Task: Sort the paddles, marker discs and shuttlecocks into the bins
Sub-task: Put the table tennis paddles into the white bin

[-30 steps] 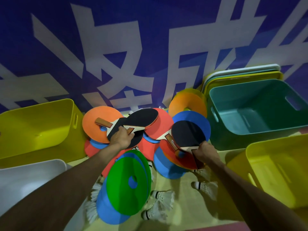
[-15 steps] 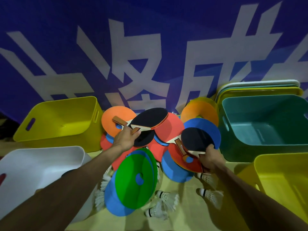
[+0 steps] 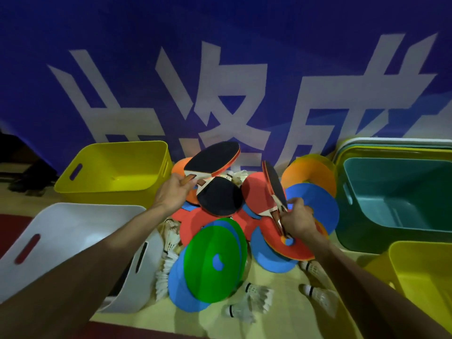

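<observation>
both paddles are lifted now — left hand (image 3: pixel 173 192) grips one paddle (image 3: pixel 212 159), right hand (image 3: pixel 297 220) clenches another (image 3: pixel 275 184); discs, shuttlecocks below remain — bins look empty.

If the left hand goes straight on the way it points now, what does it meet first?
The left hand points up-right. Beyond the paddles it already holds, the orange marker disc seems first, though depth is unclear.
</observation>
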`<state>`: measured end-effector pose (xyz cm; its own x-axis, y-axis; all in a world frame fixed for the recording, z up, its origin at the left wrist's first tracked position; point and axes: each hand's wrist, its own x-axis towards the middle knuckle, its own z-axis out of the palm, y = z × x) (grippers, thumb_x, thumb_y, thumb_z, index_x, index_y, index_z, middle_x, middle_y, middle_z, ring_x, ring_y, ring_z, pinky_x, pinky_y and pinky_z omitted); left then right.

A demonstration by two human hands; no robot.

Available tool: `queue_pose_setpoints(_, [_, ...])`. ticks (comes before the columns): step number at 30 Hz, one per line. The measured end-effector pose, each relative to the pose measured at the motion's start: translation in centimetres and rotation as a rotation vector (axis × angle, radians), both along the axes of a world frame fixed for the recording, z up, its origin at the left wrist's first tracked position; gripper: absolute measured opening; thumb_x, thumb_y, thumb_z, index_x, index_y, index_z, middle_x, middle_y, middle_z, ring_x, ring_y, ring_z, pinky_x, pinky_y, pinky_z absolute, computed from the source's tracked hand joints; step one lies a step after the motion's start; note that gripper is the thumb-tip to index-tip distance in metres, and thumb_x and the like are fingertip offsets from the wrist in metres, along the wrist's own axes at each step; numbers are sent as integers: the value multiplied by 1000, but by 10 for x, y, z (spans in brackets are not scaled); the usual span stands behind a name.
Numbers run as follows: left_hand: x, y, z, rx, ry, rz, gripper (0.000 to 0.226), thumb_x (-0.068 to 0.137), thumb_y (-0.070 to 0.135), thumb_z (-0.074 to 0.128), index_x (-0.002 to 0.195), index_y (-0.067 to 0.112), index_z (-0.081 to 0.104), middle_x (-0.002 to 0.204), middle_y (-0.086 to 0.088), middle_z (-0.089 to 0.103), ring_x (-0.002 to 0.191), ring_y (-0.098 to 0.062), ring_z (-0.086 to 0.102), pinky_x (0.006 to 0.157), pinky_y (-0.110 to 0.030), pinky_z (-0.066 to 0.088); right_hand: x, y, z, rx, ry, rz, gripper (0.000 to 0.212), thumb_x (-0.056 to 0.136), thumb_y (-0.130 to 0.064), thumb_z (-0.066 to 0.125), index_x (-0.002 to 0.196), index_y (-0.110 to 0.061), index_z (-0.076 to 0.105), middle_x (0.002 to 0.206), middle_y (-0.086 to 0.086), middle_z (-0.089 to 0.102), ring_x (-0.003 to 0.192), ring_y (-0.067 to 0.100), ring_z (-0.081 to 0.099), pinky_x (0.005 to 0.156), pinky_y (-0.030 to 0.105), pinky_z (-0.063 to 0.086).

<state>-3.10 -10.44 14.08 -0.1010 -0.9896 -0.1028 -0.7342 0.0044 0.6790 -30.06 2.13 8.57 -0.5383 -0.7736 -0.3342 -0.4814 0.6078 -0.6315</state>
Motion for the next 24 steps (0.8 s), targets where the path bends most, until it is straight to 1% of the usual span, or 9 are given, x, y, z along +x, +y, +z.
queue_pose_setpoints(4, [41, -5, 11, -42, -39, 80, 33, 90, 46, 56, 93, 13, 54, 95, -10, 63, 94, -31, 58, 70, -35, 38, 38, -34, 10, -41, -60, 41, 54, 90, -18, 55, 140, -7, 37, 121, 22, 60, 110, 36, 58, 92, 40, 45])
queue_pose_setpoints(8, [99, -7, 20, -70, 7, 143, 39, 90, 50, 54, 99, 12, 54, 96, -10, 64, 93, -31, 58, 73, -37, 42, 83, -65, 25, -112, -144, 107, 30, 89, -10, 58, 117, 1, 59, 82, 16, 62, 76, 28, 58, 72, 40, 49])
queue_pose_setpoints(11, [147, -4, 25, -77, 71, 158, 39, 91, 51, 52, 99, 13, 53, 91, -6, 61, 89, -28, 57, 67, -34, 38, 118, -85, 34, -199, -213, 120, 16, 89, -4, 55, 100, 2, 66, 75, 15, 62, 73, 31, 61, 72, 48, 52])
queue_pose_setpoints(13, [178, 0, 27, -74, 102, 156, 37, 91, 50, 52, 98, 14, 53, 90, -4, 60, 89, -26, 56, 68, -35, 38, 142, -97, 39, -243, -186, 114, 12, 89, -4, 55, 92, 0, 66, 71, 11, 61, 73, 30, 62, 69, 40, 53])
queue_pose_setpoints(15, [207, 2, 26, -52, 109, 153, 34, 92, 48, 52, 100, 15, 53, 93, -4, 61, 91, -25, 56, 74, -38, 40, 168, -105, 48, -271, -181, 135, 18, 91, -5, 55, 106, -1, 64, 62, 1, 54, 63, 21, 54, 60, 27, 46])
queue_pose_setpoints(17, [233, 7, 22, -20, 83, 155, 32, 91, 47, 53, 102, 16, 53, 96, -4, 62, 93, -24, 55, 78, -39, 40, 192, -111, 52, -283, -182, 162, 29, 91, -8, 56, 120, -8, 60, 57, -5, 50, 57, 16, 51, 61, 30, 44])
queue_pose_setpoints(19, [258, 9, 13, 12, 64, 147, 30, 90, 46, 56, 102, 19, 53, 97, -2, 62, 95, -23, 56, 81, -39, 41, 216, -114, 55, -302, -227, 182, 26, 91, -6, 56, 114, -19, 55, 66, -4, 59, 63, 15, 59, 71, 37, 51])
queue_pose_setpoints(21, [284, 11, 2, 37, 50, 117, 26, 87, 47, 59, 97, 24, 53, 97, -1, 63, 95, -23, 58, 84, -41, 43, 237, -119, 52, -316, -233, 183, 32, 91, -5, 56, 121, -17, 53, 88, 3, 69, 83, 23, 67, 85, 43, 55])
queue_pose_setpoints(24, [317, 13, -11, 93, 36, 57, 26, 85, 45, 62, 86, 23, 51, 90, -3, 65, 88, -23, 60, 79, -40, 45, 265, -124, 49, -323, -196, 203, 47, 91, -9, 56, 135, -17, 44, 110, 10, 67, 99, 29, 65, 87, 50, 53])
